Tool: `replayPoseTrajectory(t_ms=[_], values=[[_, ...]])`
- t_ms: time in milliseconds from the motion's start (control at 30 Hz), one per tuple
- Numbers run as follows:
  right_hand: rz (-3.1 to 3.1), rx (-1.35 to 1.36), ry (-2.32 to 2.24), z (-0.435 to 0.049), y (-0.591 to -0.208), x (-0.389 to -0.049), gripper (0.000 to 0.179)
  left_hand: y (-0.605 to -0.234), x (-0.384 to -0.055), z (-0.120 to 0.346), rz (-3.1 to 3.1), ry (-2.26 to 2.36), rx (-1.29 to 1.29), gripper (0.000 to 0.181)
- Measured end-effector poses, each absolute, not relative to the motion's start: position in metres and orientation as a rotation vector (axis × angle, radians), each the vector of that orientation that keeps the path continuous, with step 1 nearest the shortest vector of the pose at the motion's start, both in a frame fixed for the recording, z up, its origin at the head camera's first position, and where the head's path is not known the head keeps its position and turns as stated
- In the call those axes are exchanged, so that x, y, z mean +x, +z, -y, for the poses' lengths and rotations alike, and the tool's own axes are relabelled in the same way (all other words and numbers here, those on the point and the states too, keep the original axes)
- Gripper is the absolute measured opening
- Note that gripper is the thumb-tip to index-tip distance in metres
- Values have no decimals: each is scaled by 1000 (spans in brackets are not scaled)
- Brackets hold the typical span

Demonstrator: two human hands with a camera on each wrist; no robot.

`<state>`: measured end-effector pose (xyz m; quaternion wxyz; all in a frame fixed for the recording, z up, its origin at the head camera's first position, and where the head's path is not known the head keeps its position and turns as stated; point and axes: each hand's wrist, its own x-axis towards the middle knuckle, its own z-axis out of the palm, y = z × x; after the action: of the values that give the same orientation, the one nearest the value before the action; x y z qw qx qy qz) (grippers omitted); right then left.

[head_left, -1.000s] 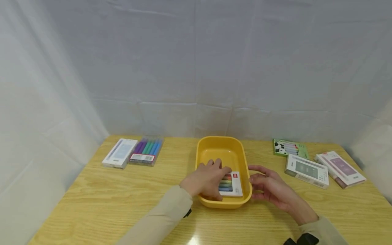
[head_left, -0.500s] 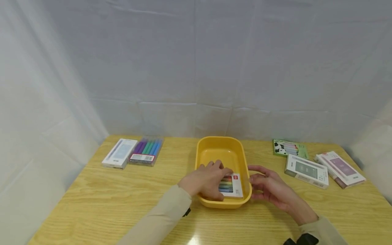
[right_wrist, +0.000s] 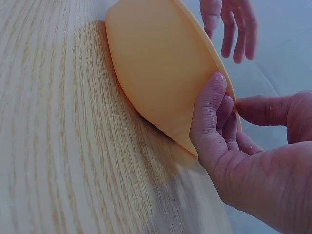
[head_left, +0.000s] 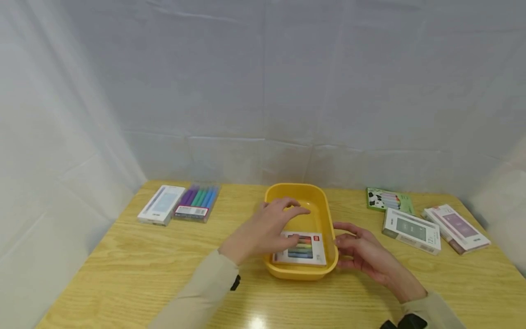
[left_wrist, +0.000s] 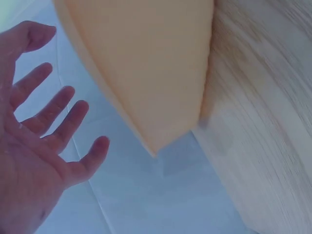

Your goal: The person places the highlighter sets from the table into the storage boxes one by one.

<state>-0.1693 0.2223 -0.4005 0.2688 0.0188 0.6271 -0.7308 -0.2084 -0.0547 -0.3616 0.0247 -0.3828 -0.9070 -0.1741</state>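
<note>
A yellow plastic bin (head_left: 302, 275) stands in the middle of the table. Flat inside its near end lies a white box of coloured sticks (head_left: 306, 251), which show through the box's window. My left hand (head_left: 267, 228) hovers over the bin, fingers spread and loosely bent with nothing in them, its thumb overlapping the box in the head view. On the bin's right side, my right hand (head_left: 363, 251) pinches the rim: in the right wrist view the thumb is at the rim and the fingers (right_wrist: 209, 102) lie against the outer wall.
Far left on the table are a white box (head_left: 161, 204) and a clear pack of markers (head_left: 197, 202). At the right lie a green panda box (head_left: 389, 200), a grey-and-white box (head_left: 412, 230) and a purple-and-white box (head_left: 457, 227). A white curtain (head_left: 263, 91) hangs behind the table.
My left hand has let go of the box of coloured sticks and lifted up and to the left, showing more of the box. My right hand has stayed at the bin's rim.
</note>
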Motion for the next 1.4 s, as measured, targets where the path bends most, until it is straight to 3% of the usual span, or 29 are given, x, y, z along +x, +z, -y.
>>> replayPoseTrajectory(t_ms=[700,1400], values=[[-1684,69,-1982,-222,-401,-169,68,-362,-215,97,2669,-563,-946,52],[-1687,61,-1987,-222,-402,-169,68,-366,-220,151,2730,-604,-588,66]])
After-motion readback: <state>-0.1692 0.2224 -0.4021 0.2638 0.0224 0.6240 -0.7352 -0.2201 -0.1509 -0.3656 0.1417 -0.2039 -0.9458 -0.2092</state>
